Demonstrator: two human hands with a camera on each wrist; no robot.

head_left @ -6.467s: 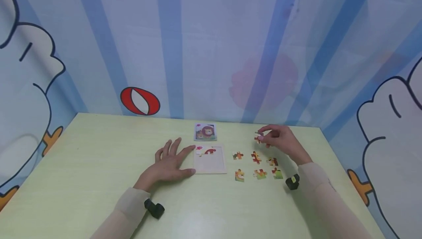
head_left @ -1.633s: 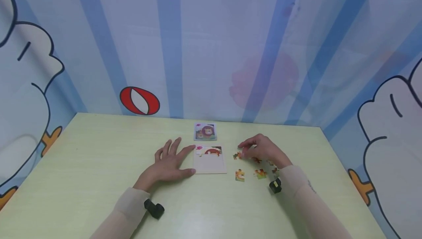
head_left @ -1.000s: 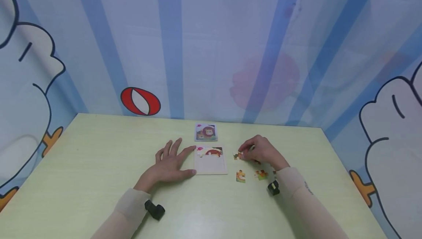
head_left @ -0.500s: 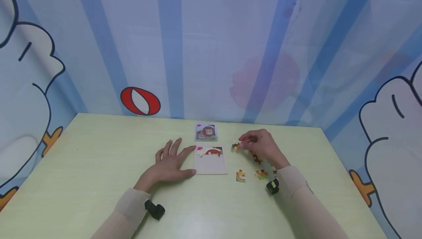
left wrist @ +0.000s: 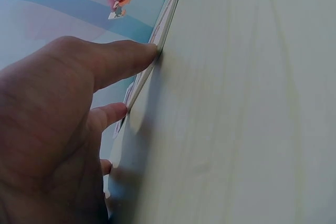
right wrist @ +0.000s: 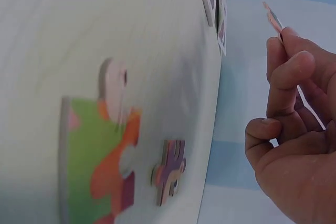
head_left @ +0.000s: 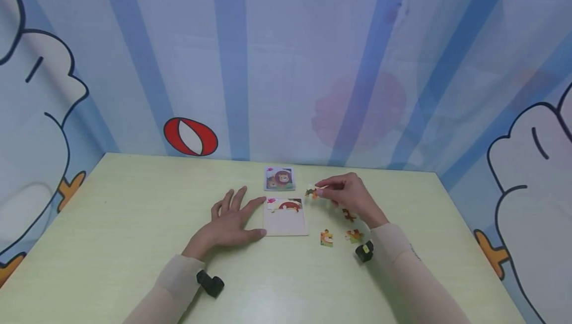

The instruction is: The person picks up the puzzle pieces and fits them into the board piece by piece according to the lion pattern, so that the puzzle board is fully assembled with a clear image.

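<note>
My right hand (head_left: 350,197) pinches a jigsaw piece (head_left: 310,192) between thumb and index finger, raised off the table just right of the puzzle tray (head_left: 286,226). In the right wrist view that piece (right wrist: 272,18) stands almost edge-on at the fingertips, the other fingers curled. The tray's top row carries joined pieces (head_left: 288,206) with a pink and dark red print; its lower part is bare white. Fingers spread, my left hand (head_left: 227,226) rests on the table, thumb and index fingertip touching the tray's left edge. The left wrist view shows this thumb (left wrist: 123,61) against the edge.
A lion picture card (head_left: 279,179) lies behind the tray. Loose jigsaw pieces lie right of it, including a yellow one (head_left: 326,238), a green-orange one (head_left: 354,236) and a red-brown one (head_left: 348,215). The right forearm covers others. A printed curtain (head_left: 286,66) hangs behind the table.
The top row gained a piece at its right end since the oldest frame. My right hand has since lifted another piece from the loose ones and moved it up and left. My left hand stays put.
</note>
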